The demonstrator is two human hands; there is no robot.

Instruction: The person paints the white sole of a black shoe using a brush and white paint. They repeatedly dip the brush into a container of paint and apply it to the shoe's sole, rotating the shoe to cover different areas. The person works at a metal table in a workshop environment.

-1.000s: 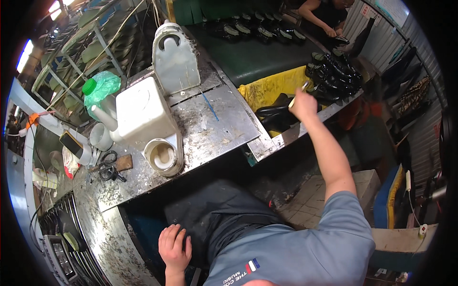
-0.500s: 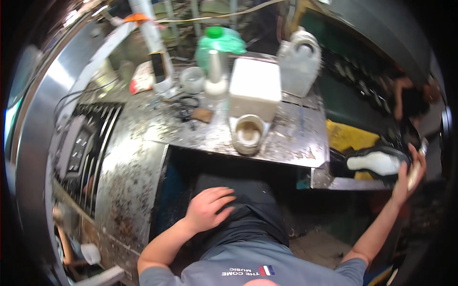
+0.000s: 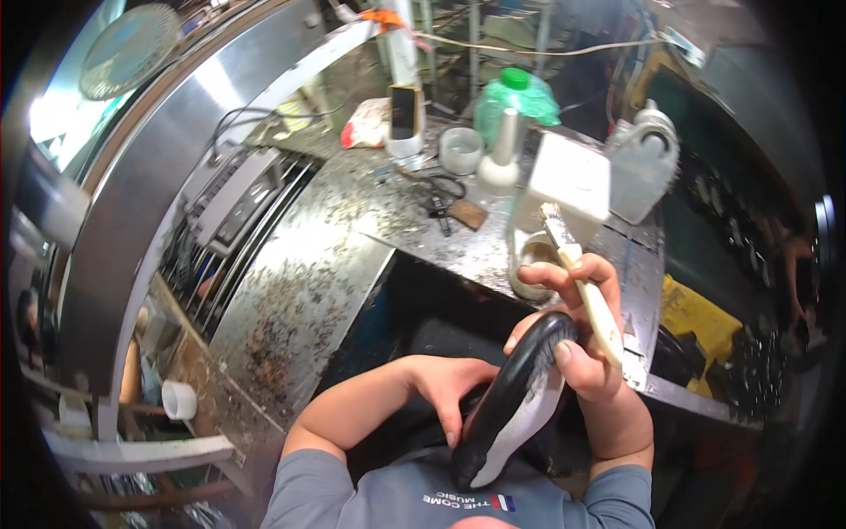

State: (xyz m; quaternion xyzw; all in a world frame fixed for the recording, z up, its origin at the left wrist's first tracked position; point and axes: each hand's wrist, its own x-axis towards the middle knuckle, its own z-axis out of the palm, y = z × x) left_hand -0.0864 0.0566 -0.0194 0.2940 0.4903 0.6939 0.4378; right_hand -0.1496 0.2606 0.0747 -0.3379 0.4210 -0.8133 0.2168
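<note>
Head view, shoe partly hiding left hand, brush in right hand

From remote cam I see: shoe glossy, smooth; sole matt. Brush hdl smooth, wood/plastic unclear. Bench metal, shiny w/ rough crust. Shirt matt cloth.
</note>
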